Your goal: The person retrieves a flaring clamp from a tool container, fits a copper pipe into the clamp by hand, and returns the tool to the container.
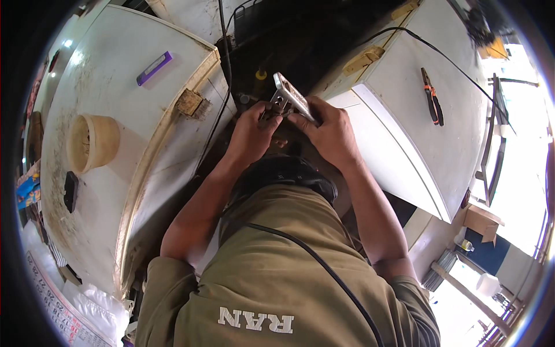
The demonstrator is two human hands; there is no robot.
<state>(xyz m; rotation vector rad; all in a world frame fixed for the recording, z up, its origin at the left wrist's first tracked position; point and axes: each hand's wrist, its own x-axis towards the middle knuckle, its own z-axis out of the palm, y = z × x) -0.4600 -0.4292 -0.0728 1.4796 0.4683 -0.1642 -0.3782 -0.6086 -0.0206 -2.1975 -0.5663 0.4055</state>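
Note:
A silver metal piece with holes along it is held up between both my hands, above the gap between two white cabinets. My left hand is closed, its thumb and fingers pinching the piece's left, lower part. On the other side, my right hand grips its right edge, with the thumb underneath. The metal piece seems to have two arms or plates at an angle. Its exact kind does not show, and my fingers cover its lower end.
On the left white cabinet stand a cream tub, a purple box and a small black object. Orange-and-black pliers lie on the right cabinet. A black cable hangs beside the gap; another cable crosses my shirt.

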